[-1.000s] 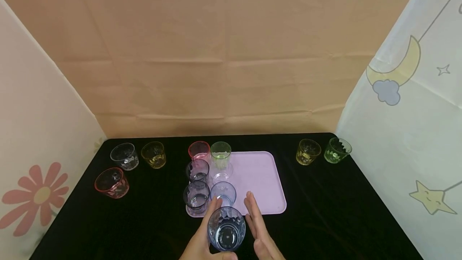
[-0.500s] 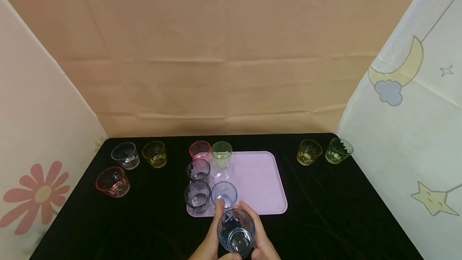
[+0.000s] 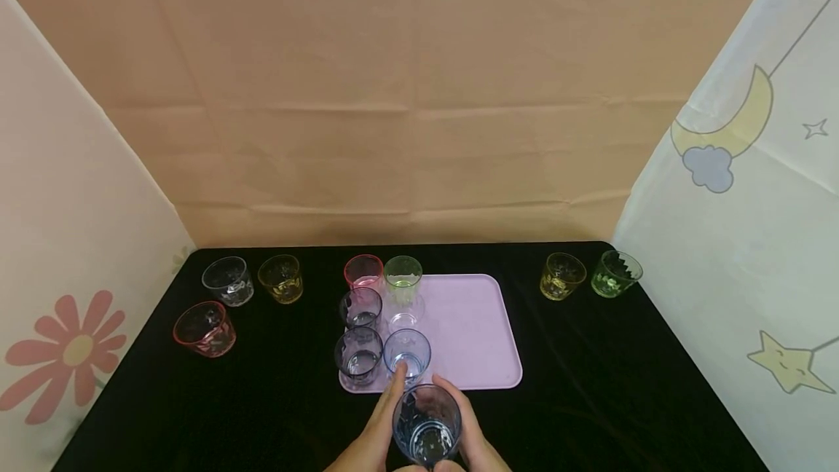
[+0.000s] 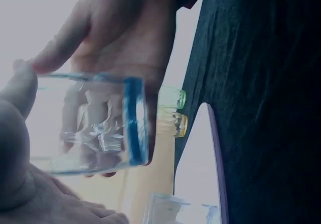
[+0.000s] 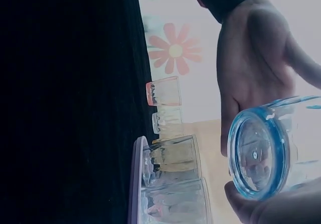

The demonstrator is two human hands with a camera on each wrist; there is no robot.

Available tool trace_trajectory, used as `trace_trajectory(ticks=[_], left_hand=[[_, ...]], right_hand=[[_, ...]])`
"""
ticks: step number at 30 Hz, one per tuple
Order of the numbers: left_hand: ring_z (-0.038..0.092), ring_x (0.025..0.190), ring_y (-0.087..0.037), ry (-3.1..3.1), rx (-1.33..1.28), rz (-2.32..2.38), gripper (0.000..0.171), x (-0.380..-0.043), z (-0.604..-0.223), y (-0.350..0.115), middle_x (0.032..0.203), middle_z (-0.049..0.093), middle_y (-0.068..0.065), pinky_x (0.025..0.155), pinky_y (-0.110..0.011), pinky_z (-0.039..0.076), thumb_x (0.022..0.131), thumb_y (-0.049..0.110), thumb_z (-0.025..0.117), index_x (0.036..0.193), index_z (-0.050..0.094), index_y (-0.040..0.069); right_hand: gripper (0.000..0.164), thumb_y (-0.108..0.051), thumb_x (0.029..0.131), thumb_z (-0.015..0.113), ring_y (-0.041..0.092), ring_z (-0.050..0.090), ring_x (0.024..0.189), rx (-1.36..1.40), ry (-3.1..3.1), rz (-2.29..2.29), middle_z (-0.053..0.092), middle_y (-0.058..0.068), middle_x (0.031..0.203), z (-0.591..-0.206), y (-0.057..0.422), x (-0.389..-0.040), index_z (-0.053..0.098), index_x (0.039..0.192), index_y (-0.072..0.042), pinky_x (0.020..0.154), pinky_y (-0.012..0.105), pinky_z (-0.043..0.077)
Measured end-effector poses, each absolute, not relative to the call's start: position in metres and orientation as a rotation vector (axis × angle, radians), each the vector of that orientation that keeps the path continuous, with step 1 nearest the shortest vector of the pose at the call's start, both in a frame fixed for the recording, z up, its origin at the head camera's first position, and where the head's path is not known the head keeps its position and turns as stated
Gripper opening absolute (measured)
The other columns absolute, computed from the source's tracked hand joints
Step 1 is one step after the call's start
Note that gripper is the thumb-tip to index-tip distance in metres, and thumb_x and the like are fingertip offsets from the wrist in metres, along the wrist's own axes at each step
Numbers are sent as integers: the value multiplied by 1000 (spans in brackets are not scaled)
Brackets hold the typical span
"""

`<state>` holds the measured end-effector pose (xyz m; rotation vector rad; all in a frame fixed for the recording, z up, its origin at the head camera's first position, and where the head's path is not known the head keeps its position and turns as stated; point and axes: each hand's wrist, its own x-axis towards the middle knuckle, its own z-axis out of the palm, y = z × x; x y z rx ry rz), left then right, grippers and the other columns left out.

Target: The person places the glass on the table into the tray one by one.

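While both hands hold one blue glass (image 3: 427,428) above the near side of the table (image 3: 262,399), just short of the lilac tray (image 3: 475,333), the gathering of glasses looks to be roughly at its midpoint. The left hand (image 3: 372,434) and right hand (image 3: 476,437) cup it from opposite sides, fingers and thumbs grasping its wall; the wrist views show it lifted off the table.

Six glasses stand upright on the tray's left part, in two columns. Far to near, the outer column has a red-rimmed glass (image 3: 363,272), a farther dark glass (image 3: 360,308) and a nearer dark glass (image 3: 358,355); the inner one has a pale green glass (image 3: 403,279), a clear glass (image 3: 401,323) and a light blue glass (image 3: 406,352).

Five others sit off the tray and presumably make up what is left: a colourless glass (image 3: 227,282), a left yellow glass (image 3: 280,280) and a pink glass (image 3: 205,330) to the left, a right yellow glass (image 3: 562,277) and a green glass (image 3: 616,275) to the right.
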<state>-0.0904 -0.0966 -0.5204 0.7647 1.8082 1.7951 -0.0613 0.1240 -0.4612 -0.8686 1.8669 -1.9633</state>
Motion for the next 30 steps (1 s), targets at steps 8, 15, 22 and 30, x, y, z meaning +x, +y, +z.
trace_trajectory(ticks=[8, 15, 22, 30], left_hand=[[63, 96, -25, 2000, 488, 1668, 37, -84, -438, -136, 114, 60, -20, 74, -32, 55, 112, 23, 34, 124, 55, -5], [53, 65, -16, 2111, 222, 1537, 25, -97, -417, -175, 79, 55, -2, 50, -25, 44, 103, 8, 40, 89, 59, 2], [62, 77, -23, 2300, -53, 1563, 23, -125, -435, -196, 90, 63, -10, 60, -33, 56, 103, 11, 50, 105, 65, -6], [66, 76, -21, 2348, -215, 1567, 25, -148, -482, -194, 90, 71, -9, 65, -37, 59, 96, 6, 65, 115, 64, -11]], right_hand=[[67, -25, 107, 46, 13, 37, 142, -932, 1785, -2037, 34, 1, 156, -474, 129, -62, 9, 161, -10, 112, 29, 36], [68, -15, 107, 47, 11, 38, 140, -964, 1818, -2018, 34, -6, 155, -467, 134, -62, 5, 159, -2, 113, 30, 36], [70, -1, 103, 46, 14, 37, 142, -1032, 1830, -2042, 32, -3, 156, -475, 136, -62, 5, 160, -7, 113, 30, 36], [71, -2, 102, 48, 14, 38, 141, -1012, 1858, -2072, 34, -1, 156, -475, 139, -62, 10, 161, -13, 112, 29, 37]])
